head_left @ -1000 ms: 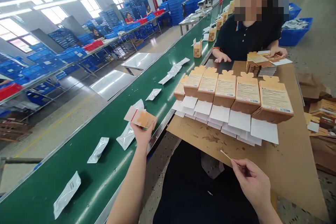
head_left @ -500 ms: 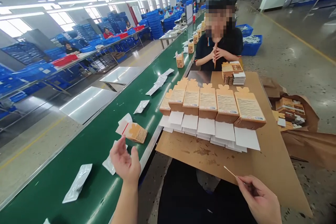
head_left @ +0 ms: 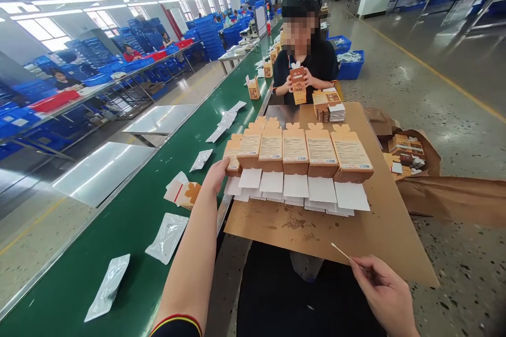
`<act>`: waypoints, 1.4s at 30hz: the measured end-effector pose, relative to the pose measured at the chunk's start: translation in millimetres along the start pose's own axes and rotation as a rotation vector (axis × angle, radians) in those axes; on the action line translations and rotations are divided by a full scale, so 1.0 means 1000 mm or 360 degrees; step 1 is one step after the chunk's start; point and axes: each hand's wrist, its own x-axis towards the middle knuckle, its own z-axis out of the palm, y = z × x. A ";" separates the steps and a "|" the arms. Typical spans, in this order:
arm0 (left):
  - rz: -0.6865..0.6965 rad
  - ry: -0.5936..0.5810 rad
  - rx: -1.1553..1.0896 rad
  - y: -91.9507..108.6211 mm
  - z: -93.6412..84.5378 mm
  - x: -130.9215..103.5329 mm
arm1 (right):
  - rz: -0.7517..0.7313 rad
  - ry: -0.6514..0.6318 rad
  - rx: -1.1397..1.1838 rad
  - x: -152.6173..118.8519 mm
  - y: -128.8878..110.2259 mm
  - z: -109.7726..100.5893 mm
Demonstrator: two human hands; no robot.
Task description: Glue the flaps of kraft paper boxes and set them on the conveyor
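My left hand [head_left: 216,175] reaches across to the leftmost small brown carton [head_left: 233,154] in a row and is closed against its left side; its fingertips are partly hidden. Pinched between the thumb and fingers of my right hand [head_left: 381,287], low on the right, is a thin cotton swab [head_left: 340,250] with a white tip. The cartons [head_left: 295,150] stand close together, their scalloped flaps up at the back and white flaps [head_left: 295,186] hanging out at the front. An open carton [head_left: 188,194] lies on the green conveyor, partly behind my left forearm.
Silver pouches [head_left: 166,237] lie along the green conveyor belt [head_left: 130,210]. Across the cardboard-topped table [head_left: 272,224], a co-worker [head_left: 306,71] holds a carton [head_left: 298,81] beside a stack of flat cartons [head_left: 329,105]. A brown paper bag [head_left: 430,166] of cartons sits on the right.
My left hand has moved from over the conveyor, forward and right to the leftmost carton. My right hand keeps the swab. The co-worker's hands, empty before, now hold a carton.
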 end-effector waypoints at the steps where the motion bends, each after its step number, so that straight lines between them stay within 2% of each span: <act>1: -0.0001 0.0034 -0.0004 0.000 -0.010 -0.009 | -0.0001 0.0001 -0.0003 -0.001 -0.003 -0.001; 3: 0.0038 0.0174 -0.0124 -0.001 -0.032 -0.035 | -0.0040 -0.0016 -0.0003 -0.001 -0.011 -0.004; 5: 0.0173 0.0335 -0.0358 -0.009 -0.047 -0.073 | -0.0118 -0.0060 0.0007 -0.001 -0.021 -0.006; 6: 0.0229 0.0354 -0.0460 -0.016 -0.051 -0.095 | -0.0170 -0.0081 0.0014 -0.001 -0.026 -0.006; 8: 0.0221 0.0255 -0.0593 -0.034 -0.049 -0.140 | -0.0297 -0.0149 0.0019 -0.001 -0.034 0.001; 10: 0.0022 0.0118 -0.0652 -0.054 -0.036 -0.176 | -0.0443 -0.0245 0.0000 -0.001 -0.041 0.016; 12: -0.0215 0.0038 -0.0672 -0.073 -0.020 -0.198 | -0.0595 -0.0366 -0.0020 0.002 -0.046 0.041; 14: -0.0343 0.0007 -0.0657 -0.088 -0.008 -0.204 | -0.0731 -0.0485 -0.0017 0.006 -0.049 0.070; 17: -0.0348 -0.0003 -0.0618 -0.100 -0.001 -0.200 | -0.0877 -0.0637 -0.0042 0.012 -0.048 0.109; 19: -0.0323 0.0002 -0.0612 -0.102 -0.001 -0.197 | -0.0952 -0.0755 -0.0110 0.014 -0.044 0.125; 22: -0.0307 0.0005 -0.0608 -0.103 -0.001 -0.200 | -0.1028 -0.0905 -0.0210 0.015 -0.038 0.134; 26: -0.0286 0.0018 -0.0591 -0.104 0.004 -0.209 | -0.0993 -0.0934 -0.0288 0.018 -0.035 0.135; 30: -0.0235 0.0097 -0.0610 -0.103 0.009 -0.216 | -0.0894 -0.0832 -0.0235 0.022 -0.039 0.129; 34: -0.0148 0.0116 -0.0534 -0.101 0.009 -0.220 | -0.0717 -0.0642 -0.0085 0.020 -0.043 0.110; 39: -0.0108 0.0131 -0.0444 -0.101 0.005 -0.224 | -0.0461 -0.0588 0.0031 0.007 -0.047 0.079; 42: -0.0080 0.0159 -0.0417 -0.101 0.009 -0.230 | -0.0380 -0.0545 0.0051 0.000 -0.047 0.066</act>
